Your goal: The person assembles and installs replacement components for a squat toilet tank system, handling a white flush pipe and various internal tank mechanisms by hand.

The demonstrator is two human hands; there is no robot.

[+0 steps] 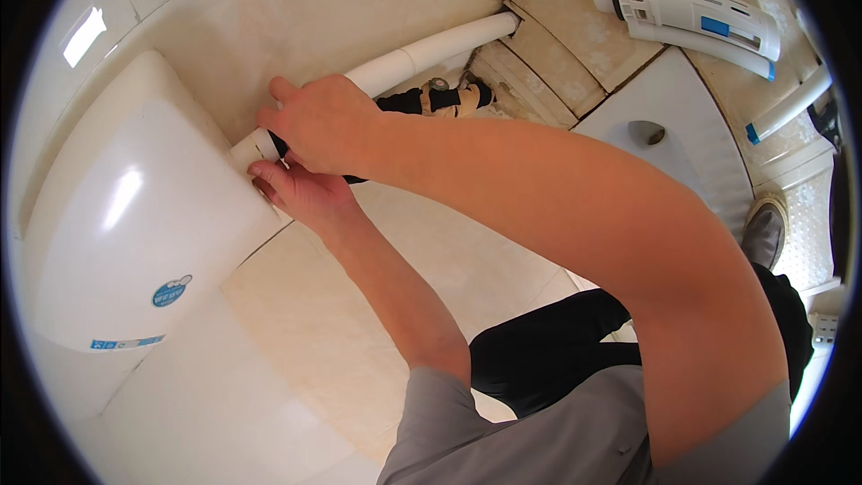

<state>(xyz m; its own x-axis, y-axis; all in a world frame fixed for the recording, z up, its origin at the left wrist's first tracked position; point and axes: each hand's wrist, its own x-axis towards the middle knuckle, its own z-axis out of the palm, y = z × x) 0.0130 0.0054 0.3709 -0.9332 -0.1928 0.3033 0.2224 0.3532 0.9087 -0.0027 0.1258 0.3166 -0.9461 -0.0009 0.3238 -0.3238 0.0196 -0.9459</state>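
A white wall-mounted toilet cistern [126, 207] fills the left side. A white flush pipe [431, 52] runs from the far corner toward the cistern's underside, ending near a short white fitting [253, 151]. My right hand [328, 121] is closed round the pipe, next to a black ring by the fitting. Just below it, my left hand [310, 198] has its thumb and fingers on the fitting against the cistern; some fingertips are hidden. My right forearm crosses above the left one. A black hose [404, 103], partly wrapped in tan material, lies behind my right hand.
A white squat pan [700, 94] is set in the floor at right. Beyond it lie a white flush valve [696, 11] with blue parts and a white tube [790, 103] with a blue end. A grey shoe [765, 232] rests beside the pan.
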